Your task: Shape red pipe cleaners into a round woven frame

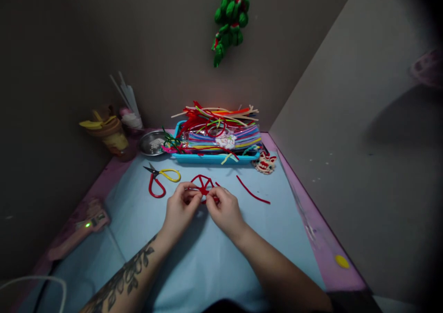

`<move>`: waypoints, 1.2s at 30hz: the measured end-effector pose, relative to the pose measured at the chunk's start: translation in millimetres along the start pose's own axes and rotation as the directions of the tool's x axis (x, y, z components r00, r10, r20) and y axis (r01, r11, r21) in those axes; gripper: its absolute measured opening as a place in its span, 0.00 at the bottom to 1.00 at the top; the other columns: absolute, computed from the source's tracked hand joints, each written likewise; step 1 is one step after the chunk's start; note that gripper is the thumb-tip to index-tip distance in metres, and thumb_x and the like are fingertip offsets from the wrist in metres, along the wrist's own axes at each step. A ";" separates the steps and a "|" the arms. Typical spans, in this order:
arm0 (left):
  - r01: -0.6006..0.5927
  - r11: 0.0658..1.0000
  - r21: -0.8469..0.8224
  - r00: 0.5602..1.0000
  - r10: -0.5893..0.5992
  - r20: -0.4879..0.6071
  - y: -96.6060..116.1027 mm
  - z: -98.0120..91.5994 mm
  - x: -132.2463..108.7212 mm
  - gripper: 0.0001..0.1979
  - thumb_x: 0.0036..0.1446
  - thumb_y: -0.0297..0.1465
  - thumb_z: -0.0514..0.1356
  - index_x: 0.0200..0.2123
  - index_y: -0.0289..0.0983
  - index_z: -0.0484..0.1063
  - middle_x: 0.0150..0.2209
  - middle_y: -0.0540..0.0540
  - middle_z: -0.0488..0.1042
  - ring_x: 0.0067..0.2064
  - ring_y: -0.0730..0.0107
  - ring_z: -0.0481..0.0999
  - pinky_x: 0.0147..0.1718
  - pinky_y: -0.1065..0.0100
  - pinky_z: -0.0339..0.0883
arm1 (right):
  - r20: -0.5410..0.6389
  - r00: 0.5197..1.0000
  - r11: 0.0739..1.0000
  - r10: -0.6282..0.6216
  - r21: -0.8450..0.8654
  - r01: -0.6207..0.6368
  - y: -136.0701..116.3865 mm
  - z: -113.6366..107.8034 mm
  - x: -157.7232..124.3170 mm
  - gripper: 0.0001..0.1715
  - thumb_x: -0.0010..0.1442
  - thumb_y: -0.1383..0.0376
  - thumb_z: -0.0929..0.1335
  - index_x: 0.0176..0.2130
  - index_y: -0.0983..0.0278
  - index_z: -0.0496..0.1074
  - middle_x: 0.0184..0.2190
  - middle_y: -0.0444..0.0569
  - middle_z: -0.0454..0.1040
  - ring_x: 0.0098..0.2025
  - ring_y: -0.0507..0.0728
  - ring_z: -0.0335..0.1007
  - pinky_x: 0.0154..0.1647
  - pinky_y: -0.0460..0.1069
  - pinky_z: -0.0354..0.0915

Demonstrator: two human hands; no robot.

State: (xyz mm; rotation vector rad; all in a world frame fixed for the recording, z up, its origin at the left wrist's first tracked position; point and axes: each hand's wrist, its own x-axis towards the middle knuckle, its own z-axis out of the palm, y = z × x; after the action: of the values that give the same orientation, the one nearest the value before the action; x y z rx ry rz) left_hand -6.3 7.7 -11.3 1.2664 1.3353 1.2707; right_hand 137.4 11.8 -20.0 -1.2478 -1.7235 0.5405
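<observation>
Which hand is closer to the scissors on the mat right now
Left. The left hand sits just right of and below the scissors, not touching them. The right hand lies farther right, beyond the red pipe-cleaner shape both hands pinch.

head view — down, close over table [242, 239]

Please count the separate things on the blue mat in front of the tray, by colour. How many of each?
Red: 2, wheel-shaped pipe-cleaner piece and loose stem
Red and yellow: 1, scissors
Red and cream: 1, small figure
Total: 4
</observation>
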 end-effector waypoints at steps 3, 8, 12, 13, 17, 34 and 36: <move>0.007 1.000 0.010 1.000 -0.007 0.006 -1.1 0.1 -0.3 0.13 0.52 0.34 0.64 0.39 0.38 0.65 0.30 0.48 0.79 0.32 0.67 0.79 0.32 0.68 0.70 | -0.002 0.999 0.999 0.032 0.009 -0.032 -0.5 0.6 0.0 0.07 0.57 0.69 0.64 0.29 0.61 0.69 0.26 0.45 0.74 0.29 0.54 0.70 0.31 0.47 0.64; 0.008 1.000 -0.005 1.000 -0.008 0.018 -0.5 0.7 -0.1 0.13 0.52 0.34 0.63 0.39 0.38 0.65 0.29 0.49 0.79 0.31 0.68 0.79 0.32 0.68 0.70 | 0.006 1.000 1.000 0.022 0.005 -0.022 -0.3 0.6 -0.5 0.08 0.59 0.68 0.63 0.31 0.60 0.71 0.28 0.46 0.75 0.31 0.55 0.71 0.32 0.47 0.65; 0.013 1.000 -0.020 1.000 -0.013 0.017 3.5 1.5 0.0 0.13 0.51 0.33 0.63 0.39 0.38 0.64 0.28 0.50 0.78 0.30 0.70 0.78 0.30 0.70 0.70 | 0.007 1.000 1.000 0.003 0.004 -0.003 -0.4 0.4 -0.4 0.09 0.60 0.68 0.63 0.32 0.60 0.72 0.28 0.46 0.76 0.31 0.55 0.72 0.33 0.47 0.66; 0.019 1.000 -0.023 1.000 -0.019 0.016 4.4 1.7 0.0 0.13 0.51 0.33 0.63 0.39 0.38 0.64 0.28 0.51 0.78 0.30 0.70 0.78 0.30 0.70 0.70 | 0.006 1.000 1.000 -0.004 0.001 0.004 -0.7 0.3 -0.2 0.09 0.60 0.69 0.63 0.32 0.60 0.73 0.28 0.46 0.76 0.32 0.55 0.72 0.34 0.48 0.66; 0.031 0.999 -0.035 1.000 -0.031 0.000 5.1 1.6 0.4 0.14 0.51 0.33 0.63 0.39 0.39 0.64 0.27 0.51 0.78 0.29 0.70 0.78 0.32 0.68 0.70 | -0.013 0.999 1.000 -0.031 -0.001 0.031 -1.1 -0.3 0.8 0.09 0.60 0.69 0.64 0.32 0.60 0.73 0.29 0.46 0.76 0.33 0.56 0.72 0.36 0.48 0.66; -0.211 0.902 0.377 0.971 0.236 -0.022 2.2 -13.0 10.0 0.23 0.54 0.36 0.61 0.52 0.39 0.64 0.35 0.48 0.73 0.39 0.66 0.73 0.41 0.63 0.66 | 0.039 0.892 0.816 -0.450 -0.388 0.429 10.8 -15.3 4.3 0.12 0.64 0.72 0.62 0.39 0.63 0.75 0.32 0.53 0.73 0.37 0.60 0.64 0.40 0.53 0.65; -0.137 0.938 0.318 0.990 0.143 0.003 4.9 -12.3 9.7 0.27 0.54 0.36 0.61 0.56 0.37 0.60 0.33 0.49 0.74 0.38 0.66 0.74 0.40 0.64 0.66 | 0.033 0.889 0.814 -0.457 -0.387 0.432 12.2 -15.0 3.9 0.13 0.64 0.72 0.63 0.39 0.63 0.75 0.32 0.52 0.73 0.37 0.59 0.65 0.40 0.53 0.65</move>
State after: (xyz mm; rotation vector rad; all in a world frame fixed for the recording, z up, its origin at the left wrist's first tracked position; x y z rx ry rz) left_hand -19.0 15.8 -4.8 1.5996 1.5318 1.1979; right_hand 156.1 17.9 -20.5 -1.0451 -2.0477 -0.1268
